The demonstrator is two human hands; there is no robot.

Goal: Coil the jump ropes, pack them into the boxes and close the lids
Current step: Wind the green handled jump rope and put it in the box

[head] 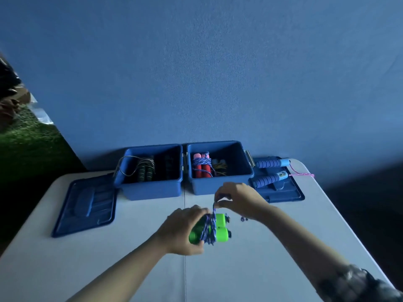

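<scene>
Your left hand [185, 229] grips the two green plastic jump-rope handles [214, 228] above the white desk [130, 258], long axes pointing right; your right hand [237, 200] pinches their blue braided cord [209, 231].

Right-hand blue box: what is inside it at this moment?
The right-hand blue box holds a red-handled rope bundled with blue cord, and beside it a smaller bundle with yellowish cord. The near wall hides the box floor, so anything lower cannot be seen.
</scene>
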